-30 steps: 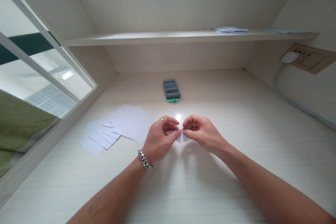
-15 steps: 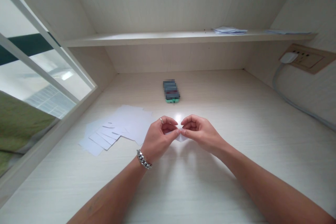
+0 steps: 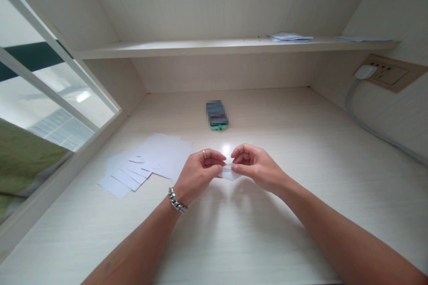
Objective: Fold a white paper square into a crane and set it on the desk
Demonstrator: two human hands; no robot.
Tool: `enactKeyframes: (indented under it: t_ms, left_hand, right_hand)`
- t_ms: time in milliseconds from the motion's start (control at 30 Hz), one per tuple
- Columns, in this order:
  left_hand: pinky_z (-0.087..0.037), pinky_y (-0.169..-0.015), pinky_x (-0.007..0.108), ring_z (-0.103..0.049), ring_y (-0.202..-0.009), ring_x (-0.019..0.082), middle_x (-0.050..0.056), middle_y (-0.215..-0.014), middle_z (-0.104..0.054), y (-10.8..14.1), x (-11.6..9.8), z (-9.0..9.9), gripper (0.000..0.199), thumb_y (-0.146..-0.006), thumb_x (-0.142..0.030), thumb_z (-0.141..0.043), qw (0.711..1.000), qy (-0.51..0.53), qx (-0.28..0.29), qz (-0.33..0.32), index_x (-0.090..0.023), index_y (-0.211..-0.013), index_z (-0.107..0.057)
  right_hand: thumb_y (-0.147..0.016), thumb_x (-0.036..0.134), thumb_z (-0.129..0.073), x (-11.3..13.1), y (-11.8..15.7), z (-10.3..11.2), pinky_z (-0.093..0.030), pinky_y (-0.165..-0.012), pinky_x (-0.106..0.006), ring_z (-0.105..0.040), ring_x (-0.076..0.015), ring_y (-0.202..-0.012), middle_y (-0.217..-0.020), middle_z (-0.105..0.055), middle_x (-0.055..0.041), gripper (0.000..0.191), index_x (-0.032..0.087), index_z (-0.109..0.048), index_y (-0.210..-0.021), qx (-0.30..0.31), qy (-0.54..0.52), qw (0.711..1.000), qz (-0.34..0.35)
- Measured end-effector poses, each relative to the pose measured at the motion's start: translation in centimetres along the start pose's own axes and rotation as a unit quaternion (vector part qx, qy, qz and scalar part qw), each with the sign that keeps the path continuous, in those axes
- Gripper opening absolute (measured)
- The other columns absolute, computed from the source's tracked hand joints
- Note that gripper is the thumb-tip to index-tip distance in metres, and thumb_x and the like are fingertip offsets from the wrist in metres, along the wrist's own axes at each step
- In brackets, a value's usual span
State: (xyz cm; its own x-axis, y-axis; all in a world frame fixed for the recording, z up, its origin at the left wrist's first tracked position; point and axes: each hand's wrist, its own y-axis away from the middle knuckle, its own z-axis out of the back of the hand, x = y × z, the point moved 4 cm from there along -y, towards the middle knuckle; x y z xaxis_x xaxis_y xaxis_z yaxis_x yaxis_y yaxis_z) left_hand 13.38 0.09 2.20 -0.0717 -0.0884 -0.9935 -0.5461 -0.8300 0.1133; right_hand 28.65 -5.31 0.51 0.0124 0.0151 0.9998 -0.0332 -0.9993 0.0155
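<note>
A small folded piece of white paper (image 3: 230,173) is held between my two hands, above the pale desk (image 3: 254,240). My left hand (image 3: 200,170), with a ring and a chain bracelet, pinches its left side between thumb and fingers. On the right side, my right hand (image 3: 256,167) grips the paper with thumb and curled fingers. Several loose white sheets (image 3: 167,153) lie overlapping to the left of my left hand, with smaller pieces on them.
A dark, pixelated object with a green end (image 3: 217,116) lies beyond my hands. Folded papers (image 3: 290,37) rest on the shelf (image 3: 200,48). A white plug (image 3: 366,71) sits in the wall socket (image 3: 394,73), its cable trailing right.
My left thumb has slid left along the paper, away from my right thumb, and more of the paper shows between them. My right hand has hardly moved.
</note>
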Motion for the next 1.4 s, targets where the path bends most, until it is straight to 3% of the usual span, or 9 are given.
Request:
enactKeyframes:
  t_ms: [267,433,567,700,867,1200,1300,1400]
  left_hand:
    - [-0.053,-0.061,0.021,-0.065,-0.066,0.012,0.003,-0.072,-0.071,-0.3,0.1,0.2,0.017,-0.063,-0.003,-0.064,0.999,-0.026,-0.017,-0.008,-0.013,-0.076,-0.068]
    - [-0.054,-0.062,0.023,-0.065,-0.067,0.013,0.004,-0.073,-0.071,-0.2,0.4,0.1,0.016,-0.066,-0.014,-0.072,0.999,-0.029,-0.013,0.003,-0.012,-0.081,-0.068]
    - [-0.053,-0.061,0.021,-0.065,-0.065,0.012,0.003,-0.071,-0.071,-0.2,0.6,0.2,0.018,-0.064,-0.013,-0.075,1.000,-0.012,-0.025,0.004,-0.012,-0.079,-0.067]
    - [-0.054,-0.061,0.022,-0.065,-0.065,0.013,0.003,-0.071,-0.071,-0.3,0.6,0.4,0.017,-0.062,-0.012,-0.075,0.999,0.013,-0.029,0.009,-0.012,-0.077,-0.067]
    - [-0.057,-0.065,0.026,-0.068,-0.069,0.016,0.005,-0.073,-0.072,-0.4,0.6,0.7,0.015,-0.062,-0.012,-0.074,0.998,0.027,-0.052,0.017,-0.012,-0.076,-0.069]
    - [-0.059,-0.068,0.029,-0.070,-0.073,0.017,0.007,-0.077,-0.074,-0.3,0.5,0.3,0.020,-0.067,-0.018,-0.076,0.998,0.024,-0.045,0.024,-0.011,-0.083,-0.070]
    - [-0.060,-0.070,0.029,-0.071,-0.075,0.019,0.008,-0.080,-0.075,-0.4,0.8,0.4,0.023,-0.067,-0.022,-0.078,0.998,0.019,-0.063,0.011,-0.010,-0.085,-0.070]
    - [-0.060,-0.073,0.031,-0.072,-0.081,0.021,0.009,-0.084,-0.076,-0.3,1.0,0.5,0.023,-0.070,-0.026,-0.077,0.995,-0.003,-0.096,-0.025,-0.011,-0.087,-0.071]
  right_hand:
    - [-0.069,0.014,-0.069,-0.1,-0.3,0.3,-0.044,-0.062,-0.027,-0.062,-0.0148,-0.067,-0.071,-0.066,-0.0008,0.021,0.017,-0.059,-0.087,-0.011,-0.004,1.000,-0.017]
    - [-0.071,0.015,-0.067,-0.3,-0.3,0.5,-0.044,-0.059,-0.027,-0.062,-0.0148,-0.065,-0.069,-0.068,-0.0006,0.021,0.017,-0.059,-0.090,-0.015,0.013,1.000,-0.015]
    - [-0.067,0.013,-0.067,-0.2,-0.3,0.3,-0.048,-0.061,-0.029,-0.064,-0.0150,-0.062,-0.067,-0.069,-0.0009,0.023,0.016,-0.060,-0.089,-0.013,-0.024,0.999,-0.033]
    - [-0.063,0.013,-0.069,0.1,-0.3,0.4,-0.055,-0.068,-0.035,-0.068,-0.0181,-0.069,-0.075,-0.072,-0.0037,0.025,0.016,-0.061,-0.086,-0.025,-0.071,0.995,-0.059]
    - [-0.065,0.015,-0.069,0.3,-0.3,0.9,-0.055,-0.072,-0.036,-0.069,-0.0186,-0.073,-0.081,-0.073,-0.0050,0.024,0.017,-0.063,-0.089,-0.056,-0.069,0.995,-0.050]
    - [-0.074,0.027,-0.071,0.0,-0.4,0.6,-0.052,-0.065,-0.032,-0.067,-0.0187,-0.072,-0.078,-0.072,-0.0055,0.025,0.016,-0.064,-0.094,-0.076,0.010,0.997,0.013]
    - [-0.077,0.027,-0.069,0.6,0.1,1.0,-0.053,-0.075,-0.036,-0.067,-0.0217,-0.084,-0.089,-0.072,-0.0074,0.016,0.018,-0.067,-0.090,-0.148,0.078,0.983,0.075]
    - [-0.082,0.024,-0.064,1.8,0.9,1.1,-0.051,-0.081,-0.037,-0.065,-0.0227,-0.092,-0.095,-0.071,-0.0065,0.008,0.021,-0.070,-0.086,-0.229,0.185,0.942,0.160]
